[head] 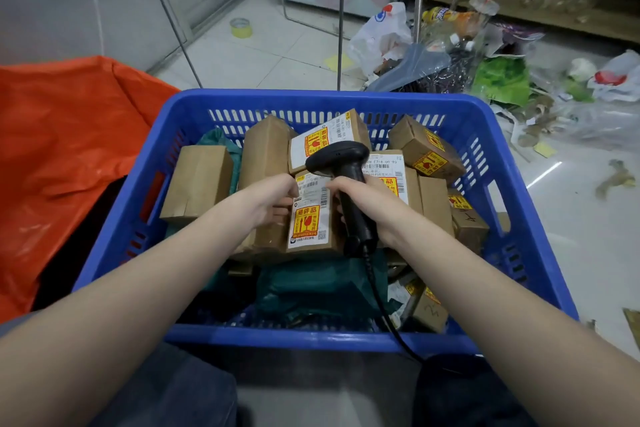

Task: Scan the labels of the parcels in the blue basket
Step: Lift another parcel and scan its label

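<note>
A blue plastic basket [322, 100] in front of my knees holds several brown cardboard parcels and dark green mailer bags [311, 288]. My left hand [273, 199] grips the left side of a cardboard parcel [311, 218] whose white label and yellow fragile sticker face up. My right hand [367, 198] is closed around the handle of a black barcode scanner [343, 163]; the scanner's head sits just above that label. The scanner's black cable [384, 308] trails over the basket's near rim. More labelled parcels [426, 149] lie behind and to the right.
An orange plastic sack [69, 135] lies left of the basket. Plastic bags, bottles and scraps [485, 55] litter the tiled floor at the back right. A tape roll [241, 27] sits on the floor behind, next to thin metal frame legs [341, 17].
</note>
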